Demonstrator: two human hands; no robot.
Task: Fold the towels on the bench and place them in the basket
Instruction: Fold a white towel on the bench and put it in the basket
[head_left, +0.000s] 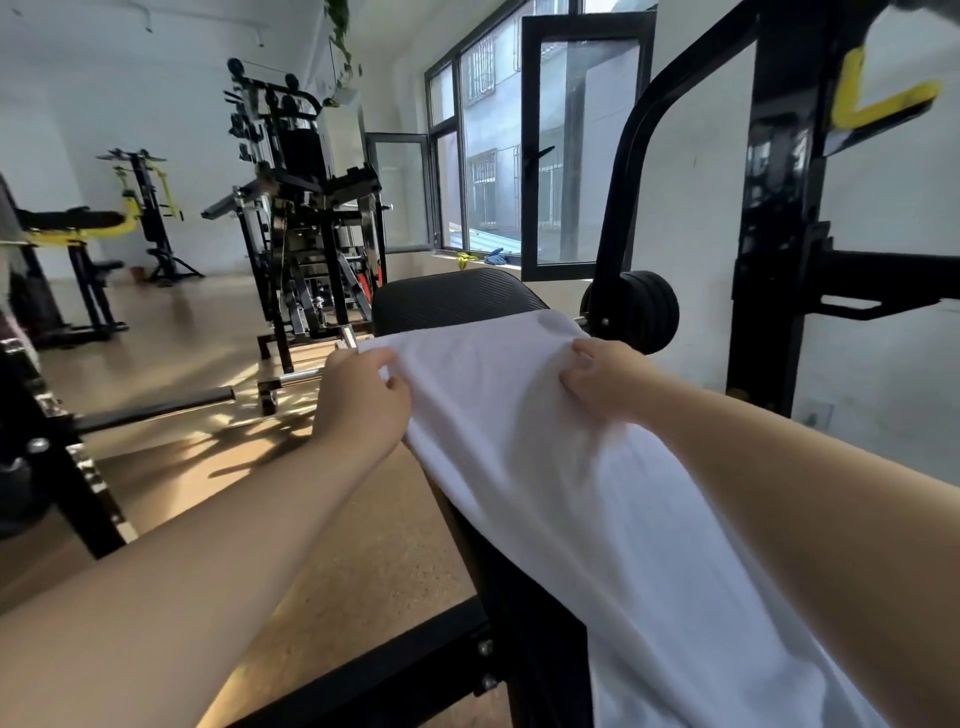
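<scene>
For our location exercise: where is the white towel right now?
Head view: the white towel lies along the black bench, centre to lower right, its far end gripped by the left hand and right hand.

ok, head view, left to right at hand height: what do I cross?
In order: yellow-framed exercise machine → black multi-station gym machine → left hand → white towel, which both hands hold at its far edge → right hand → black rack upright.
</scene>
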